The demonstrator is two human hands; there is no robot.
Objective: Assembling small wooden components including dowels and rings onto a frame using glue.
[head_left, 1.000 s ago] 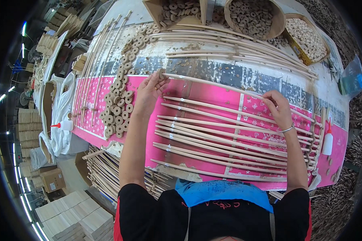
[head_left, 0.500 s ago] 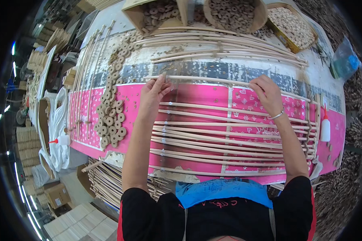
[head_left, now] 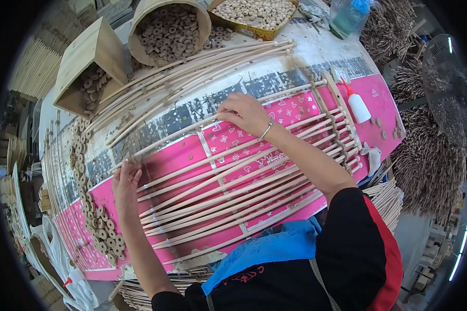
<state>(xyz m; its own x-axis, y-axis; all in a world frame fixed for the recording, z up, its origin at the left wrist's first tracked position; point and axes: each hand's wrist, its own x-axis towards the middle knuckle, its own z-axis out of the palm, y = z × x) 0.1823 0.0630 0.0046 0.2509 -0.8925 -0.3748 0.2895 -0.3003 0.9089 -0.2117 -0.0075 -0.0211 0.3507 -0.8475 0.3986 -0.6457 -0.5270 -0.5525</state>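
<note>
A thin pale wooden rod [head_left: 179,136] lies slantwise over the far edge of the pink patterned sheet [head_left: 174,155]. My left hand [head_left: 127,181] pinches it close to its left end. Near the rod's middle, the fingers of my right hand [head_left: 248,115] are closed on it, with a bracelet at that wrist. The rod's right end rests by a row of small wooden rings [head_left: 339,136] at a wooden strip [head_left: 342,98]. Several more rods [head_left: 228,192] lie side by side nearer to me, their right ends among those rings.
Loose wooden discs with holes [head_left: 105,236] heap at the left. Behind are a square wooden box [head_left: 72,62], a round wooden tub [head_left: 205,23], a yellow tray of beads [head_left: 254,32] and spare rods [head_left: 192,78]. A white glue bottle [head_left: 358,108] lies at the right.
The whole view has swung, so the table now appears tilted. My right hand is closer to the rod's middle than before; my left hand remains near its left end.
</note>
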